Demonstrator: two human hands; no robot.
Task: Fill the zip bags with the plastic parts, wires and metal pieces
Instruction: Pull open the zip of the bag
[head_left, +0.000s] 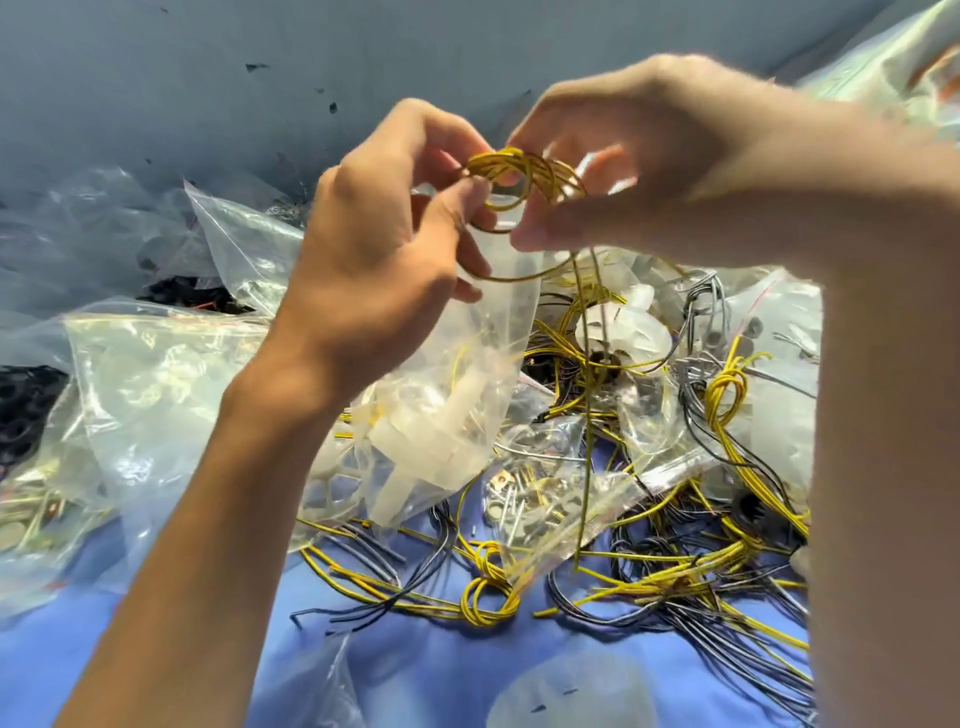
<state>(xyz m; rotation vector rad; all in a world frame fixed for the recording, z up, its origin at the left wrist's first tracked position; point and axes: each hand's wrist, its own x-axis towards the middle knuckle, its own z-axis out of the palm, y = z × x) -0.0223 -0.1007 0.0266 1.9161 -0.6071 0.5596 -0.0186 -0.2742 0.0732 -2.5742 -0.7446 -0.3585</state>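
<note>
The left hand (384, 249) and the right hand (649, 156) are both pinching a small coil of yellow wire (524, 176) between thumb and curled fingertips, holding it up in the air, and its loose tail is dangling down. Just below, a clear zip bag (467, 374) (white plastic parts (415, 436) inside) is hanging from the left hand's lower fingers, over loose wires (675, 577) lying on the blue cloth (415, 665).

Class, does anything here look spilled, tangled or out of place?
Yes. Yellow wires and dark wires lie tangled, unbagged, across the blue cloth. A strand dangles from the yellow coil pinched by left hand and right hand.
</note>
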